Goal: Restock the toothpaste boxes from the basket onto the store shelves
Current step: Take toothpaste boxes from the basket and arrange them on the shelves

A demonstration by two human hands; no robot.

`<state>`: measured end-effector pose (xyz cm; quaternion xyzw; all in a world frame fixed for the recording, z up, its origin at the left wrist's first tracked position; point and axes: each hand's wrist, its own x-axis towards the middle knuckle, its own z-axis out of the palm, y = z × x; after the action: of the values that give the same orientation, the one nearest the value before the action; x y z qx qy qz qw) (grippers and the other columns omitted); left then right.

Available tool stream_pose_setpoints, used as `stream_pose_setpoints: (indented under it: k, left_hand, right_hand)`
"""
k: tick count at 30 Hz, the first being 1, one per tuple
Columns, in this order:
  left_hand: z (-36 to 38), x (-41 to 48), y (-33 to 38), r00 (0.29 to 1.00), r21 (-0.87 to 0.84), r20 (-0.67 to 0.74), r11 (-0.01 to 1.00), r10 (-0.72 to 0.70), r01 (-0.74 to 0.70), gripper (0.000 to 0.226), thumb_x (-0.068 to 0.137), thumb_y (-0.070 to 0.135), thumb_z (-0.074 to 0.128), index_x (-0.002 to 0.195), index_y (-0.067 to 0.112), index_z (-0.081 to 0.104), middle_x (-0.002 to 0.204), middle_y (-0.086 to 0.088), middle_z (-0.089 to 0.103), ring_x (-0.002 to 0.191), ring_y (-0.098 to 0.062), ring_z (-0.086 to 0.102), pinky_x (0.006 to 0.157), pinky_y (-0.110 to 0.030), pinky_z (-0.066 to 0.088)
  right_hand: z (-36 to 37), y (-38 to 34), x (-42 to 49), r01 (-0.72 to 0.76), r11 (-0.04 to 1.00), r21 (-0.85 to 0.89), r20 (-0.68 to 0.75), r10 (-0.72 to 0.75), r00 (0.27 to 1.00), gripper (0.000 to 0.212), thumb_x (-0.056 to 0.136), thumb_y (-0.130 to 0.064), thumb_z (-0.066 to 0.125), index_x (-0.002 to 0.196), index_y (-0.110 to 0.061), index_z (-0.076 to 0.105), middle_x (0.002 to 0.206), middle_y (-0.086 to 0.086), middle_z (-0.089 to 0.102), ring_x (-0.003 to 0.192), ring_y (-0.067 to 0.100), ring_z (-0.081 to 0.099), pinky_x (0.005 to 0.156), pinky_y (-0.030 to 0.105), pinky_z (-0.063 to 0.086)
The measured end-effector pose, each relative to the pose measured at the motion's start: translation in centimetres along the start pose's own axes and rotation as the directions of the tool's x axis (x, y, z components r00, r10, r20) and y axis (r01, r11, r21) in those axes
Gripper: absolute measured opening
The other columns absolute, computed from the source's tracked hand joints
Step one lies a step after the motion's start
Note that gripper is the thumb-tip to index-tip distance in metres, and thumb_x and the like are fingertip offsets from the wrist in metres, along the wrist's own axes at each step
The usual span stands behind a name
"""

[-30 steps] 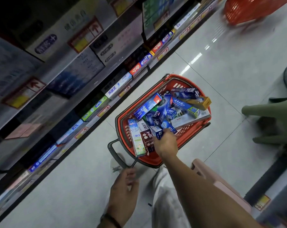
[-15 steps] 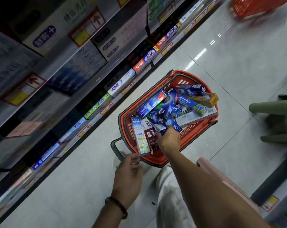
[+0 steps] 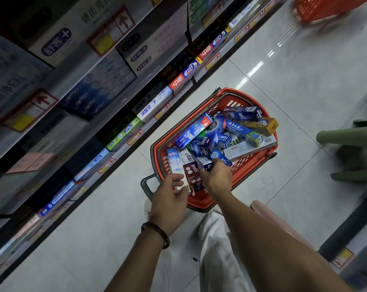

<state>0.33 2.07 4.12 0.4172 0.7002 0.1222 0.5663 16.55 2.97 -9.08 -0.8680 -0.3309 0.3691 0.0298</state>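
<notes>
Right hand [image 3: 215,178] grip holds a blue box [image 3: 207,163] in the basket [image 3: 201,205], left hand [image 3: 169,196] grip wide

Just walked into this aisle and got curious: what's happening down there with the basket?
A person is reaching into a red basket on the floor, piled with toothpaste boxes, beside the store shelves. Their right hand grips a small blue box at the basket's near end, while the left hand reaches, fingers loose, for a pale box beside it. Neither box is lifted out yet.
</notes>
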Motion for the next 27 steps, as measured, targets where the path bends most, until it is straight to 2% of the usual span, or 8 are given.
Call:
stream_pose_setpoints:
  k: [6,10,14,17,21,27]
  left_hand:
    - [0.0,-0.3,1.4,1.000,-0.004,-0.006,1.000,0.005,-0.005,0.024,0.100,0.016,0.066,0.119,0.031,0.062,0.114,0.011,0.068,0.102,-0.001,0.067,0.080,-0.014,0.051]
    - [-0.3,-0.7,2.4,1.000,-0.027,-0.010,1.000,0.015,-0.015,0.024,0.099,0.015,0.067,0.117,0.031,0.062,0.114,0.006,0.070,0.102,-0.005,0.069,0.090,-0.028,0.057]
    - [-1.0,-1.5,3.7,0.999,-0.027,-0.008,0.999,0.043,-0.043,0.024,0.099,0.015,0.067,0.116,0.031,0.064,0.115,0.005,0.070,0.101,-0.007,0.070,0.090,-0.032,0.059]
    - [-2.1,-2.1,4.3,0.998,0.004,-0.005,0.998,0.059,-0.059,0.025,0.100,0.015,0.066,0.120,0.029,0.064,0.117,0.007,0.069,0.102,-0.005,0.068,0.090,-0.030,0.058]
    - [-3.6,-3.1,5.4,0.998,0.001,-0.006,0.998,0.060,-0.060,0.025,0.100,0.015,0.066,0.123,0.026,0.063,0.119,0.003,0.069,0.104,-0.005,0.068,0.094,-0.035,0.060]
    - [-5.7,-5.0,8.4,0.995,0.024,-0.033,0.995,0.096,-0.095,0.024,0.099,0.015,0.067,0.119,0.028,0.064,0.117,0.004,0.070,0.100,-0.013,0.072,0.096,-0.040,0.059]
  right_hand:
    - [-2.0,-0.2,-1.9,0.034,0.998,0.045,-0.038,-0.032,0.999,0.042,0.087,-0.047,0.080,0.116,-0.020,0.065,0.087,-0.004,0.072,0.074,0.016,0.070,0.066,0.040,0.064]
    - [-4.3,-0.2,-3.8,0.060,0.995,0.078,-0.089,-0.053,0.995,0.041,0.089,-0.053,0.075,0.110,-0.018,0.069,0.081,-0.004,0.071,0.068,0.016,0.067,0.063,0.037,0.061]
    - [-6.3,0.5,-6.1,0.051,0.990,0.132,-0.120,-0.035,0.992,0.043,0.086,-0.058,0.073,0.108,-0.021,0.070,0.076,-0.008,0.072,0.065,0.014,0.067,0.065,0.039,0.062]
    - [-8.0,1.2,-7.7,0.053,0.984,0.168,-0.143,-0.029,0.989,0.042,0.082,-0.054,0.075,0.111,-0.023,0.070,0.082,-0.009,0.075,0.068,0.013,0.069,0.067,0.039,0.062]
    - [-11.0,1.1,-10.3,0.089,0.971,0.224,-0.217,-0.039,0.975,0.041,0.085,-0.044,0.081,0.115,-0.019,0.075,0.093,-0.002,0.080,0.077,0.021,0.072,0.070,0.035,0.059]
    - [-15.0,0.9,-14.2,0.097,0.935,0.341,-0.225,-0.020,0.974,0.022,0.084,-0.035,0.080,0.103,-0.025,0.076,0.076,-0.018,0.073,0.069,0.000,0.067,0.065,0.026,0.052]
